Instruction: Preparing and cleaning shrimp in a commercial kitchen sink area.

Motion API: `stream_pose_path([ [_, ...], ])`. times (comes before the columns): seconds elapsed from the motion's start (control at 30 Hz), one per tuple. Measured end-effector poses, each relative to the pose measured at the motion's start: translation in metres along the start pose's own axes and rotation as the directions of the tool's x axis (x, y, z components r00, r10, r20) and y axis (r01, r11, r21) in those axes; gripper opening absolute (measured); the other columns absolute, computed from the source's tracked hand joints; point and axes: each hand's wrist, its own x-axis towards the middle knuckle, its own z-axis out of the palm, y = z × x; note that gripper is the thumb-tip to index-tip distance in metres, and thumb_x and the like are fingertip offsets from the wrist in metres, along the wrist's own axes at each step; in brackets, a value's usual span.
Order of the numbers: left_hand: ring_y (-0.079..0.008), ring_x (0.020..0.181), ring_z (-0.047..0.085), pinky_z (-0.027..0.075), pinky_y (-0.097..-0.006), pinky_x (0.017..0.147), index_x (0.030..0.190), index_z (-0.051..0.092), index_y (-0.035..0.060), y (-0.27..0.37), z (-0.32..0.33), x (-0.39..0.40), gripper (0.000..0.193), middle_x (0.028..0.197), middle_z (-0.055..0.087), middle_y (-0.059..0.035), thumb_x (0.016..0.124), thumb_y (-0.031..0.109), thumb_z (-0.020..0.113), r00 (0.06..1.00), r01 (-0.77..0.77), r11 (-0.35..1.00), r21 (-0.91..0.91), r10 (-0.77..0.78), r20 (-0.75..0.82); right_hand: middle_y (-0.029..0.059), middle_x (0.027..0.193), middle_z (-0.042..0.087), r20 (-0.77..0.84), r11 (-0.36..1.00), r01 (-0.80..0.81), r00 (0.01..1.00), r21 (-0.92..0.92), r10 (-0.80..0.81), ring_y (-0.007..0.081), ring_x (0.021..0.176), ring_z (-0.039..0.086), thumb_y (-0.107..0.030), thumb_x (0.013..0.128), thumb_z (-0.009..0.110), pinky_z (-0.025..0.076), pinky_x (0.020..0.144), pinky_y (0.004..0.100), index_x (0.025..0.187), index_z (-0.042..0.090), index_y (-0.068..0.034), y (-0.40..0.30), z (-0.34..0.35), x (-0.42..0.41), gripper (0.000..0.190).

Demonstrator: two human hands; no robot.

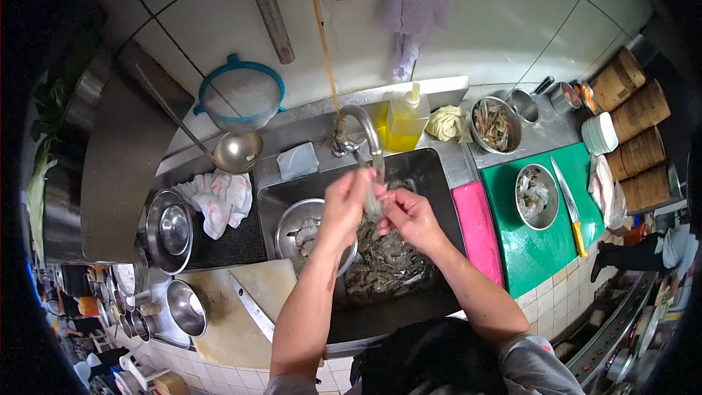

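My left hand (345, 200) and my right hand (412, 218) meet over a dark sink (378, 322), just in front of the curved faucet (364, 115). Between their fingers is a greyish, translucent shrimp (373, 207), partly covered by the fingertips and slightly blurred. Below my right hand, a heap of grey unpeeled-looking shrimp (386, 266) lies on the sink bottom. A metal bowl (281, 225) stands left in the sink, with pale shrimp (307, 233) in it. My left forearm hides part of that bowl.
On the right, a green cutting board (526, 263) bears a metal bowl (553, 208) and a yellow-handled knife (567, 197). A pink cloth (477, 230) lies beside the sink. Behind stand a soap bottle (406, 123) and a bowl of shells (515, 134). Another knife (252, 307) rests on a pale board (219, 340).
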Motion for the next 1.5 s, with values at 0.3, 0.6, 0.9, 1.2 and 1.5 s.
stream_pose_path([
  [0.3,-0.0122,0.081,0.061,0.049,-0.0264,0.066,0.114,0.058,0.0051,0.002,-0.002,0.054,0.023,0.099,0.063,-0.0048,0.102,0.024,0.054,0.948,0.093,0.901,0.424,-0.210,0.238,0.0014,0.114,0.058,-0.093,0.999,0.041,0.995,-0.035,-0.044,0.0111,0.107,0.057,-0.013,0.100,0.060,0.053,0.091,0.0307,0.125,0.050,-0.005,-0.003,-0.028,0.011,0.028],
  [0.6,-0.0076,0.077,0.057,0.047,-0.0246,0.063,0.106,0.064,0.0056,0.032,0.015,0.040,0.026,0.083,0.059,0.0013,0.101,0.030,0.058,0.910,0.259,0.869,0.421,-0.366,0.194,0.0041,0.117,0.059,-0.030,0.992,0.117,0.993,-0.055,-0.118,0.0131,0.106,0.058,-0.022,0.104,0.055,0.049,0.094,0.0298,0.132,0.049,-0.003,-0.023,-0.017,0.034,0.035],
  [0.9,-0.0065,0.080,0.057,0.049,-0.0234,0.071,0.116,0.064,0.0004,0.020,0.008,0.025,0.020,0.100,0.066,-0.0025,0.099,0.012,0.061,0.973,-0.098,0.981,0.170,0.058,0.224,0.0025,0.108,0.065,-0.067,0.995,0.097,0.993,0.039,-0.095,0.0104,0.093,0.063,-0.023,0.103,0.056,0.055,0.079,0.0277,0.130,0.054,-0.003,-0.005,-0.022,0.028,0.033],
  [1.2,-0.0115,0.066,0.059,0.049,-0.0295,0.062,0.108,0.067,-0.0014,0.013,0.013,0.033,0.027,0.088,0.071,-0.0064,0.103,0.022,0.054,0.962,-0.205,0.768,0.607,0.044,0.269,0.0007,0.097,0.063,-0.032,0.996,0.069,0.997,0.053,-0.067,0.0079,0.081,0.059,-0.022,0.104,0.056,0.054,0.072,0.0276,0.124,0.055,-0.005,-0.001,-0.020,0.018,0.027],
  [1.5,-0.0089,0.066,0.059,0.049,-0.0278,0.063,0.108,0.063,0.0022,-0.018,0.001,0.034,0.021,0.076,0.062,-0.0019,0.104,0.020,0.052,0.967,-0.251,0.873,0.417,0.240,0.079,0.0023,0.095,0.061,-0.039,0.921,-0.078,0.994,0.382,0.101,0.0122,0.081,0.060,-0.024,0.105,0.052,0.057,0.072,0.0335,0.118,0.057,-0.008,-0.009,-0.015,0.007,0.021],
])
